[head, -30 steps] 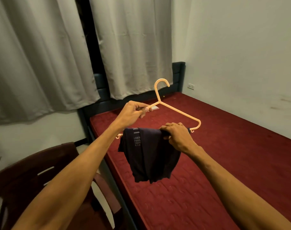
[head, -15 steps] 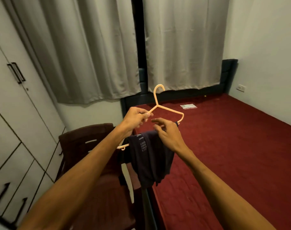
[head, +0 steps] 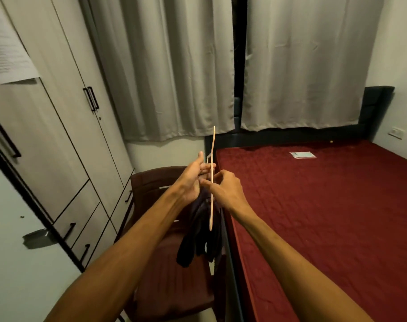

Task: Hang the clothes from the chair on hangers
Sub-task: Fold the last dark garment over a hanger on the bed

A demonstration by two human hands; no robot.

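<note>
A peach plastic hanger is seen edge-on as a thin upright line in front of me. A dark navy garment is draped over its bar and hangs down in folds. My right hand pinches the hanger near its middle, just above the garment. My left hand is beside the hanger on its left, thumb up and fingers stretched out toward it. Below stands the dark brown chair; I see no clothes on its visible part.
A tall grey wardrobe with black handles and drawers fills the left side. A bed with a red mattress lies on the right, a small packet on it. Grey curtains hang behind.
The view has swung left from the bed to the wardrobe. The hanger has turned edge-on. My left hand has loosened its grip on the hanger's neck, and my right hand now pinches the hanger.
</note>
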